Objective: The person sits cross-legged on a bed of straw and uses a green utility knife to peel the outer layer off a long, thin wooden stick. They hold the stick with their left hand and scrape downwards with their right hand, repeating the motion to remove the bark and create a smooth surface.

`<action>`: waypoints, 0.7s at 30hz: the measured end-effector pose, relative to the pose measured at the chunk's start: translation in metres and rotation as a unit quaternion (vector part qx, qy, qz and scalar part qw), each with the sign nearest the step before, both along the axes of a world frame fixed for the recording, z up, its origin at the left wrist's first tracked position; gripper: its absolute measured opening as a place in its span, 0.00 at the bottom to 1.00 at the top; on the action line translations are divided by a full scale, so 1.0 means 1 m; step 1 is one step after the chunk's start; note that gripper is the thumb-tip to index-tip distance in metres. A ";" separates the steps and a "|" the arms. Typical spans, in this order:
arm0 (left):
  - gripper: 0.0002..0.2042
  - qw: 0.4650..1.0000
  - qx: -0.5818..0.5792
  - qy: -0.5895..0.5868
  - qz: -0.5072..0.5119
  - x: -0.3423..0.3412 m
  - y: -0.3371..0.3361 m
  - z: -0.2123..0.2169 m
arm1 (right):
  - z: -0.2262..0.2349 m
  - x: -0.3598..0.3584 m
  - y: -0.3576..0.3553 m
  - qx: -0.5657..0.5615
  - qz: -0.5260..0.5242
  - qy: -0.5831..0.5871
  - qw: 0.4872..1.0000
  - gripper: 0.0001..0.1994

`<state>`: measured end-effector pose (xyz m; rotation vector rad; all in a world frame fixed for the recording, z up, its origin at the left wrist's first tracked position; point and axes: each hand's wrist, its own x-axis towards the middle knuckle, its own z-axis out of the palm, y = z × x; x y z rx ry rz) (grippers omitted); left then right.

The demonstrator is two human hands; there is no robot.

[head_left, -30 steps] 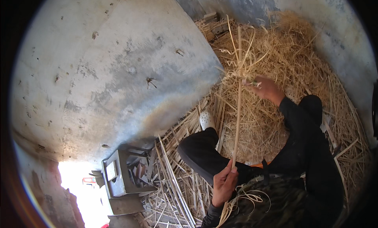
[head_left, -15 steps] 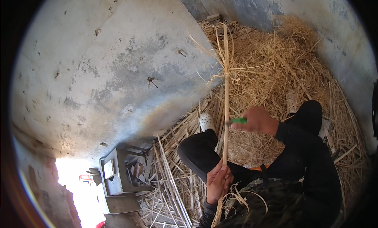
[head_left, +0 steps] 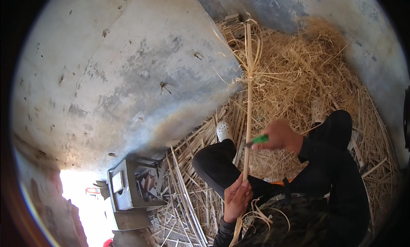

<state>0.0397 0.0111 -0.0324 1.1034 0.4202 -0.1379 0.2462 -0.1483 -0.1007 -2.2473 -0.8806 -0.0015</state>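
A long, pale bamboo strip [head_left: 249,106] runs away from me, nearly upright in the view, with thin curled shavings [head_left: 251,73] still attached toward its far end. My left hand [head_left: 237,199] is closed round its near part, thumb on top, above my lap. My right hand [head_left: 282,137], slightly blurred, grips a green-handled knife [head_left: 260,139]. Its short dark blade meets or lies just over the strip's middle; contact is hard to tell. More curled shavings [head_left: 261,216] hang from the near end beside my left hand.
A heap of fine shavings [head_left: 294,63] fills the far corner between grey walls [head_left: 141,72]. Split strips [head_left: 183,191] cover the floor at left, beside a metal cabinet [head_left: 126,187] holding wood scraps. My bent legs [head_left: 218,163] flank the work; bright daylight enters at lower left.
The strip's far end has swung slightly right. My right hand and the knife have shifted a little toward me, and the knife is more tilted. My left hand stays in place.
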 end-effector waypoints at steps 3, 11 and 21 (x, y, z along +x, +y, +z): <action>0.20 1.000 0.011 0.018 -0.017 -0.006 -0.004 0.000 | 0.003 0.053 -0.013 -0.030 -0.099 0.051 0.993 0.40; 0.20 0.999 -0.049 -0.012 -0.012 -0.007 0.003 -0.010 | 0.013 0.002 -0.006 0.002 0.008 0.060 0.998 0.41; 0.19 0.998 -0.030 0.018 -0.053 -0.003 -0.004 -0.011 | 0.008 0.129 -0.048 -0.086 -0.217 0.070 0.970 0.42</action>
